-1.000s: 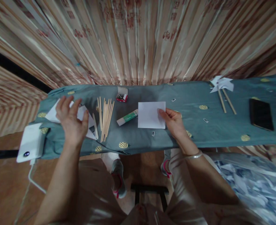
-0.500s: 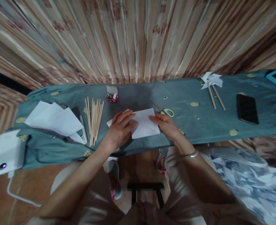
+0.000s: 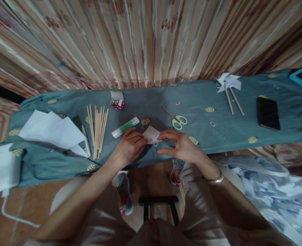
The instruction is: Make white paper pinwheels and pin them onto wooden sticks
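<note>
A small white sheet of paper (image 3: 151,134), folded to a roughly triangular shape, is between my hands just above the cloth. My left hand (image 3: 130,149) has its fingertips closed on the paper's left corner. At the right corner, the fingers of my right hand (image 3: 183,145) hold the paper, while the thumb sticks out lower down, apart from it. A green and white glue stick (image 3: 126,127) lies just beyond my left hand. Scissors with light green handles (image 3: 178,122) lie beyond my right hand, blades pointing away to the left.
Wooden sticks (image 3: 99,130), a white pen (image 3: 86,140) and white paper sheets (image 3: 53,128) lie leftward. A small open box (image 3: 117,103) holds metal pieces. Paper pinwheels on sticks (image 3: 229,83) and a dark phone (image 3: 268,113) are at right. A white device (image 3: 3,167) sits at the left edge.
The flat square of paper is now folded into a smaller triangular shape. My left hand has moved off the glue stick, which now shows. My right hand's thumb has spread downward.
</note>
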{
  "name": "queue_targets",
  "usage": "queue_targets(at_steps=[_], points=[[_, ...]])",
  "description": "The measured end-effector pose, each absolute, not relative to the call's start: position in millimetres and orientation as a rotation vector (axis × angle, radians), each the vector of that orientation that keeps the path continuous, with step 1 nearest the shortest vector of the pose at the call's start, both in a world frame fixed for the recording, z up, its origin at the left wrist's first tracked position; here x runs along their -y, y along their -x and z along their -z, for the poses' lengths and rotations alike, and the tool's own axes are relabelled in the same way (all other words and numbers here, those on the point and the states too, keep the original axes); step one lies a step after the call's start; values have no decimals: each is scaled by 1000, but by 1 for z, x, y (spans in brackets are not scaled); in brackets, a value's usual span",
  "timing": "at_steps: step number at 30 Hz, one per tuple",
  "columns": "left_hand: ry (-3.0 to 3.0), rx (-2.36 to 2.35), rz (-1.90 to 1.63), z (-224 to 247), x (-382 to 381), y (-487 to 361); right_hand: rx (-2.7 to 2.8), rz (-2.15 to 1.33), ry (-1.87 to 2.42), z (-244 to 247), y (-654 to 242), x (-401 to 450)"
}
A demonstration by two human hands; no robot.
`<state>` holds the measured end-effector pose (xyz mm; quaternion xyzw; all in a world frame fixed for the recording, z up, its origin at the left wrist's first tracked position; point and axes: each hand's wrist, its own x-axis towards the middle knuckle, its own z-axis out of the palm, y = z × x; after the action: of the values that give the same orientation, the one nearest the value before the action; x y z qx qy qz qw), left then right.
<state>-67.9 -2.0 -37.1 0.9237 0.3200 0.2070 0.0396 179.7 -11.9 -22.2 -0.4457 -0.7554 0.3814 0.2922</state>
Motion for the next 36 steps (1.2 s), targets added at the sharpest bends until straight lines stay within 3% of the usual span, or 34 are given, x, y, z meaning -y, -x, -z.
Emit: queue_targets(at_steps=[12, 24, 36], points=[[-2773, -1175, -680, 39, 0, 58, 1854, -982, 1475, 44, -173, 2], [-2913, -997, -485, 52, 20, 56, 1993, -612, 1426, 64, -159, -11], [-2911, -994, -473, 56, 22, 58, 1992, -568, 1437, 69, -154, -15]])
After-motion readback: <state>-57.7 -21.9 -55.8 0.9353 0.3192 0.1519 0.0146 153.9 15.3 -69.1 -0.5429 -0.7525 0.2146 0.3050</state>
